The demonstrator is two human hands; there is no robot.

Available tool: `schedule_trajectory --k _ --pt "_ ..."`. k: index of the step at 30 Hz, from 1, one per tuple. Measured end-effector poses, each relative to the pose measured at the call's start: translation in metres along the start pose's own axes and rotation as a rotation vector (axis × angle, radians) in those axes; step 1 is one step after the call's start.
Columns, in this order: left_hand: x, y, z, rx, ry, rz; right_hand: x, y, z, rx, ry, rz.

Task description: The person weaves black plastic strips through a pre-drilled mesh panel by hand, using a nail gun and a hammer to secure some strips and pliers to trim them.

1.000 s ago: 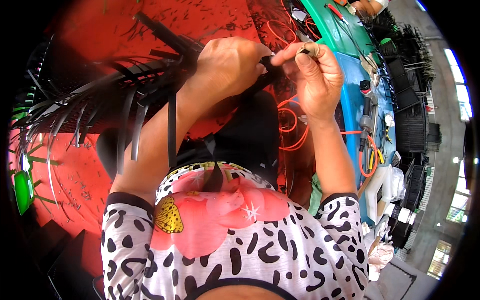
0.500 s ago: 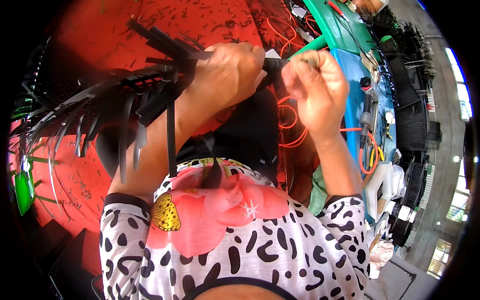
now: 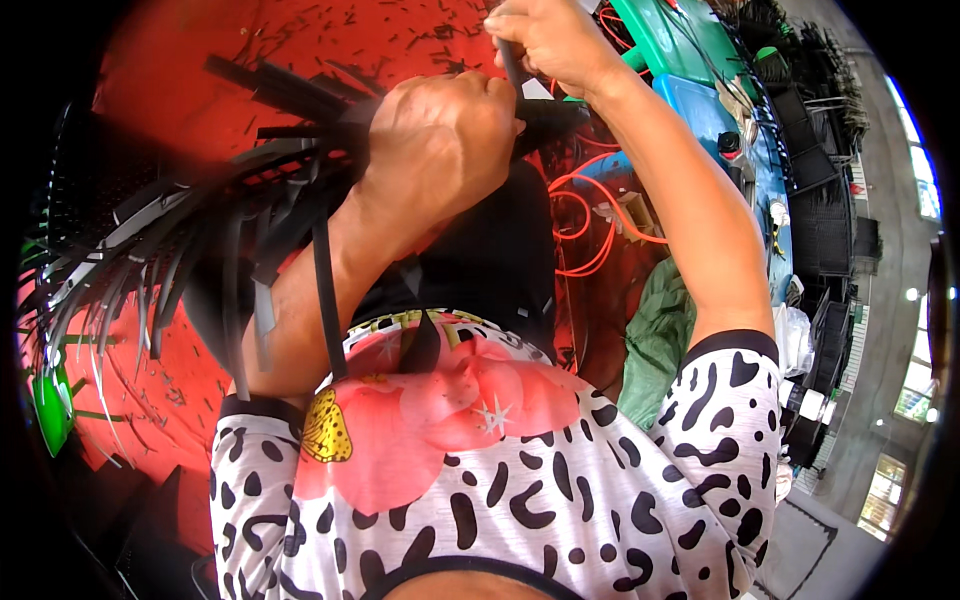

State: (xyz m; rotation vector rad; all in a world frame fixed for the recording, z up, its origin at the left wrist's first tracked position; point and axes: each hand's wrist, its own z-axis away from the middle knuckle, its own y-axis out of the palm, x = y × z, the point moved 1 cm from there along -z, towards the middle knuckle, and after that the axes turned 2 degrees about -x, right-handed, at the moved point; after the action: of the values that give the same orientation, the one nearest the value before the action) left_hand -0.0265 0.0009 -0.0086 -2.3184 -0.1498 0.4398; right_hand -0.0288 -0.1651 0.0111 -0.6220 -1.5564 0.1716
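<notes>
Black flat weaving strips [image 3: 285, 90] fan out around a dark woven piece [image 3: 185, 220] that lies over my lap to the left. My left hand [image 3: 440, 130] is closed round the black bar [image 3: 550, 115] at the edge of this piece, and strip ends poke out past the wrist. Above and beyond it, my right hand [image 3: 555, 40] pinches a narrow black strip [image 3: 511, 65] that rises from beside my left knuckles. Long loose strips hang across my left forearm. Part of the woven piece is lost in the dark rim of the view.
Scraps of black strip litter the red floor covering [image 3: 350, 35]. Orange hose [image 3: 585, 235] coils right of my knees, near a crumpled green bag [image 3: 655, 320]. A green stool [image 3: 690, 45] and a blue surface [image 3: 700, 110] stand at right. Dark woven panels [image 3: 825, 230] are stacked beyond.
My right hand has moved up and left from beside the bar, and a strip now shows in its pinch. My left hand keeps its hold, shifted slightly left.
</notes>
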Motion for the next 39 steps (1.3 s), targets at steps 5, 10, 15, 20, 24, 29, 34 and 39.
schedule_trajectory --k 5,10,15,20,24,29,34,39 --pt "-0.004 -0.007 -0.003 0.038 -0.052 0.028 -0.012 0.002 -0.012 0.165 0.015 0.343" --pt "0.0 -0.004 -0.006 0.072 -0.027 0.028 -0.027 0.007 -0.02 0.305 0.167 0.397" --pt "0.005 0.005 -0.015 0.145 -0.089 0.006 -0.04 0.004 -0.029 0.205 -0.071 0.568" --pt "0.014 0.0 -0.015 0.191 -0.174 0.049 -0.04 -0.066 0.02 -0.52 -0.133 0.451" --pt "0.005 -0.001 -0.025 0.251 -0.178 0.092 -0.124 -0.192 0.123 -0.83 0.09 1.13" --pt "0.004 -0.009 -0.023 0.167 -0.153 0.161 -0.141 -0.251 0.181 -0.64 1.087 1.209" --pt "0.009 -0.016 -0.025 0.145 -0.104 0.16 -0.211 -0.297 0.195 -0.406 1.091 0.996" --pt "0.014 -0.021 -0.024 0.221 -0.176 0.221 -0.223 -0.303 0.203 -0.556 1.087 0.78"
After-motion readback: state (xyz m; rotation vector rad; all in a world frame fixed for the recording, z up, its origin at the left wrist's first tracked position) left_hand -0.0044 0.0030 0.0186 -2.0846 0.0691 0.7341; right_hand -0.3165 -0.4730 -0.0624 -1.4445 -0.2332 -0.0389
